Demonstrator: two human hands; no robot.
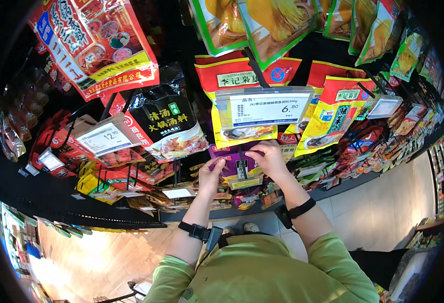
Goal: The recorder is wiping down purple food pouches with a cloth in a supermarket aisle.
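A purple food packet hangs on a black display hook at the middle of the shelf. My left hand pinches its upper left corner between thumb and fingers. At the upper right corner, the thumb and bent fingers of my right hand grip the same packet. The hook's arm runs down in front of it to a yellow tag in a clear holder. Behind my right hand, part of another purple packet shows. Just above hangs a red and yellow seasoning packet, partly covered by a price tag holder.
A black hotpot soup packet hangs to the left, and a yellow and red packet to the right. Hooks and tag holders jut out towards me. Below runs the dark shelf edge. A shopping cart shows at the bottom.
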